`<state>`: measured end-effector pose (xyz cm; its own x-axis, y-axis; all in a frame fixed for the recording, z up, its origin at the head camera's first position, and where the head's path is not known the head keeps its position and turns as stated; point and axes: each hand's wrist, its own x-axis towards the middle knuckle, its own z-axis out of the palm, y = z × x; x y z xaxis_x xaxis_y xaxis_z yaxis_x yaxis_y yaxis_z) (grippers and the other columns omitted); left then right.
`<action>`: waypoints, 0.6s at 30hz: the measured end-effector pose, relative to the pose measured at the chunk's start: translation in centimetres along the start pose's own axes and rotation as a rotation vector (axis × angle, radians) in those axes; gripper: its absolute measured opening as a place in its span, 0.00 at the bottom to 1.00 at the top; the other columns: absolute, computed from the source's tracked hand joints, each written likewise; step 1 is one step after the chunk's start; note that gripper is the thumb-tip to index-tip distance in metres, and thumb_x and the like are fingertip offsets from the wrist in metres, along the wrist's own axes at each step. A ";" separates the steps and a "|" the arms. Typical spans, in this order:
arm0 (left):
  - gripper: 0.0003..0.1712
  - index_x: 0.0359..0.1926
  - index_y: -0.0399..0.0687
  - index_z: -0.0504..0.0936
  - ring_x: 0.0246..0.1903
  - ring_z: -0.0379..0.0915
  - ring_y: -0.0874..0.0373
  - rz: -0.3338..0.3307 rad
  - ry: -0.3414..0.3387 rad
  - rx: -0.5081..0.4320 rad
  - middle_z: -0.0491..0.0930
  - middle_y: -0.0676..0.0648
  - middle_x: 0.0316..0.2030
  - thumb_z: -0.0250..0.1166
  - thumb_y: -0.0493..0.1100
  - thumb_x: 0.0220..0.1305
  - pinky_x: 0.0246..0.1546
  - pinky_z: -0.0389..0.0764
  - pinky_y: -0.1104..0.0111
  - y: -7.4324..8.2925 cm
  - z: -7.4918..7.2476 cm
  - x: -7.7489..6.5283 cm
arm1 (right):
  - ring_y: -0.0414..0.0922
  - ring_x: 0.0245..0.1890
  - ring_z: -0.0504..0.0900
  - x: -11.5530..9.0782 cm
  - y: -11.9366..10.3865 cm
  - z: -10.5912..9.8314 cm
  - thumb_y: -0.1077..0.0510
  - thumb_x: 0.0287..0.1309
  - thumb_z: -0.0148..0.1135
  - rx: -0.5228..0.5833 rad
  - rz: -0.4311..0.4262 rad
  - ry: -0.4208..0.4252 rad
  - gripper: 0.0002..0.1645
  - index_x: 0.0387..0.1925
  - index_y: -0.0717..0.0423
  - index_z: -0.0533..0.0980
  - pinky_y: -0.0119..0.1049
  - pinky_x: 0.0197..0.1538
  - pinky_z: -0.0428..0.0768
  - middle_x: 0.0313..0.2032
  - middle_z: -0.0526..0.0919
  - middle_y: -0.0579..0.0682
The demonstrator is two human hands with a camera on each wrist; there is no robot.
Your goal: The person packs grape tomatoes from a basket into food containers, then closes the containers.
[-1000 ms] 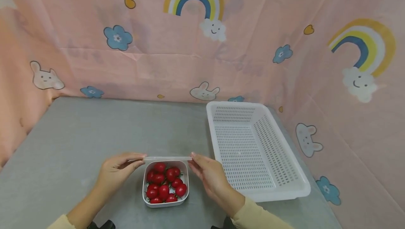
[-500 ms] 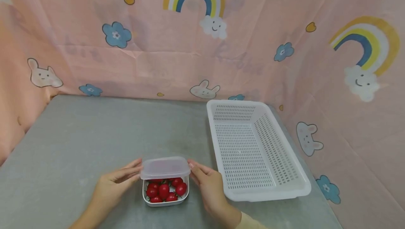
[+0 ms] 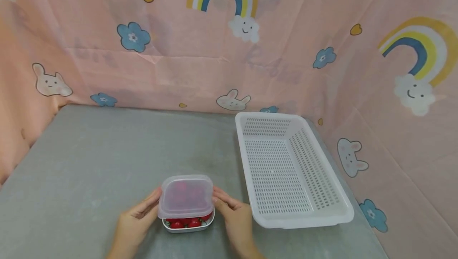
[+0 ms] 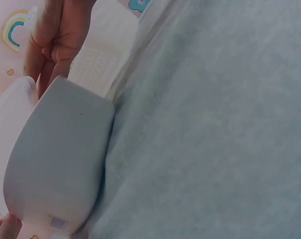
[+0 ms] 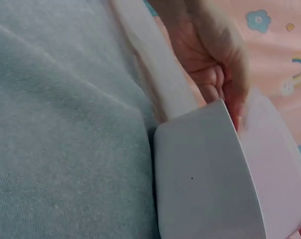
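A small white container [image 3: 187,230] stands on the table, with red cherry tomatoes [image 3: 194,223] showing along its near side. Over it sits a translucent plastic lid [image 3: 186,197], tilted, with a gap at the near rim. My left hand [image 3: 137,219] pinches the lid's left edge, while my right hand [image 3: 237,217] pinches the right edge. Seen from the left wrist, the container's plain side [image 4: 60,154] faces me, with the lid [image 4: 8,124] apart from its rim. In the right wrist view, the lid [image 5: 269,149] also stands off the container [image 5: 205,174].
A white perforated basket [image 3: 279,171] stands on the right of the grey-covered table [image 3: 118,151], a short way from my right hand. Pink printed cloth [image 3: 171,72] hangs along the back and both sides.
The lid, seen edge-on behind the container at first, has tipped down and come forward over the tomatoes, hiding most of them. Both hands have moved toward me with it.
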<state>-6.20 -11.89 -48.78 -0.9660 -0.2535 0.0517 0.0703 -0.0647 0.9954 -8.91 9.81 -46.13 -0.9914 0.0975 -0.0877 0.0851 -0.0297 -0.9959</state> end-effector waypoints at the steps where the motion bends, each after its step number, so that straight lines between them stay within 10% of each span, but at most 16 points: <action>1: 0.21 0.54 0.22 0.77 0.51 0.76 0.80 -0.015 0.011 0.022 0.82 0.69 0.47 0.66 0.28 0.61 0.48 0.76 0.85 0.0 0.1 -0.1 | 0.46 0.59 0.82 0.0 0.1 0.0 0.63 0.57 0.69 0.003 0.006 0.008 0.14 0.43 0.68 0.84 0.25 0.57 0.78 0.51 0.86 0.59; 8: 0.25 0.58 0.32 0.79 0.49 0.77 0.80 -0.182 0.049 0.130 0.81 0.57 0.56 0.69 0.41 0.64 0.48 0.75 0.86 0.5 0.7 -0.2 | 0.43 0.57 0.82 -0.3 1.1 0.0 0.63 0.53 0.72 -0.045 -0.009 0.056 0.15 0.43 0.65 0.85 0.23 0.57 0.77 0.50 0.87 0.56; 18: 0.21 0.55 0.32 0.82 0.42 0.77 0.79 -0.079 0.053 0.247 0.82 0.44 0.55 0.70 0.35 0.61 0.44 0.78 0.85 0.1 0.9 -0.5 | 0.36 0.52 0.83 -1.1 1.9 0.1 0.60 0.51 0.75 -0.029 0.120 0.146 0.20 0.47 0.60 0.85 0.22 0.54 0.77 0.46 0.88 0.54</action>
<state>-5.96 -10.86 -48.64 -0.9511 -0.3080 -0.0246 -0.0739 0.1494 0.9860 -7.67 9.57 -47.95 -0.9493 0.2379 -0.2054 0.2064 -0.0209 -0.9782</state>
